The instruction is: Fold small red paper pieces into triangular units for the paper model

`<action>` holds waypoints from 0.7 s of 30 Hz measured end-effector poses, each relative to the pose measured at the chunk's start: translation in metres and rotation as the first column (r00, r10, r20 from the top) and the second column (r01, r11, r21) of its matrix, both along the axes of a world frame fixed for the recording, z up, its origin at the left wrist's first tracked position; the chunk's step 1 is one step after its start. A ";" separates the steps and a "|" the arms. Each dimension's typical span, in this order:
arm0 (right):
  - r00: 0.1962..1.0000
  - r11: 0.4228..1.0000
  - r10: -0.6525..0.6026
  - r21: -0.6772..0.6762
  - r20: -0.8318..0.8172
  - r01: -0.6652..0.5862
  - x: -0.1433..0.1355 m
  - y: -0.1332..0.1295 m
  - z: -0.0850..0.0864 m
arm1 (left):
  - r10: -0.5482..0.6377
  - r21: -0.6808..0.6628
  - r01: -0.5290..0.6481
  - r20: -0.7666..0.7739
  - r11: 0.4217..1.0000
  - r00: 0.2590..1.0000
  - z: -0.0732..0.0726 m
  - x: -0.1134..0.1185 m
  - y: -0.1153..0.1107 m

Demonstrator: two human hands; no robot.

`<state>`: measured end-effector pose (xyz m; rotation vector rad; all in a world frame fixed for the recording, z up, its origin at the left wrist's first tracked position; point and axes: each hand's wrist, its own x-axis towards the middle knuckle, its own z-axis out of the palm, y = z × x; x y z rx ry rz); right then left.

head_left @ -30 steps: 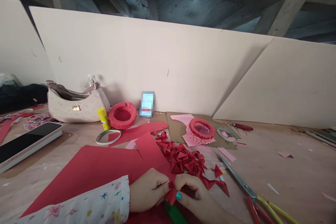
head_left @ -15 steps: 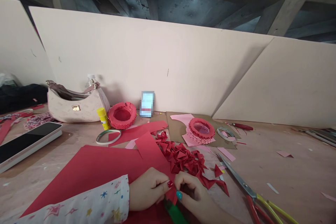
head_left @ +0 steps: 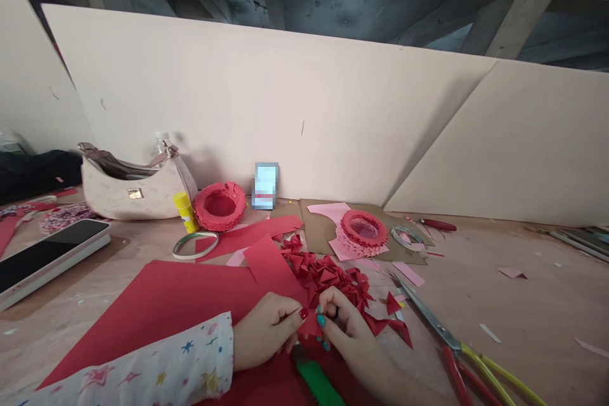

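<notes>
My left hand [head_left: 271, 331], in a white sleeve with coloured stars, pinches a small piece of red paper [head_left: 311, 325] from the left. On its other side my right hand [head_left: 351, 333] grips the same piece between thumb and fingers. The folds under my fingertips are partly hidden. Below them lies a green object with a dark end [head_left: 318, 377], partly covered. Just beyond my hands is a heap of small folded red paper triangles [head_left: 328, 276]. A large red paper sheet [head_left: 176, 304] spreads under my left arm.
Scissors [head_left: 442, 330] lie open at the right. A red paper ring [head_left: 220, 206], a yellow glue stick [head_left: 185, 212] and a tape roll [head_left: 195, 246] are at the left. A pink-and-red ring [head_left: 364, 233] rests on cardboard [head_left: 314, 228]. A lit phone [head_left: 265, 186] leans on the white board.
Both hands have risen slightly, away from me, with the red paper. My right fingers have shifted their hold on it, and more of the green object's dark end shows.
</notes>
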<state>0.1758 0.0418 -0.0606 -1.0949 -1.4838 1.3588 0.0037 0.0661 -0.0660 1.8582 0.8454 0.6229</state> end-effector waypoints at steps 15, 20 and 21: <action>0.983 0.987 0.158 0.009 0.093 -0.159 0.004 0.002 -0.002 | -0.025 0.104 0.023 0.020 0.994 0.999 0.003 0.000 -0.002; 0.994 0.995 0.103 -0.012 0.047 -0.103 0.004 0.003 -0.003 | 0.034 0.267 -0.016 -0.066 0.964 0.997 0.005 0.001 -0.003; 0.995 0.995 0.095 -0.020 0.037 -0.094 0.004 0.003 -0.002 | 0.045 0.293 -0.018 -0.085 0.956 0.995 0.005 0.002 -0.003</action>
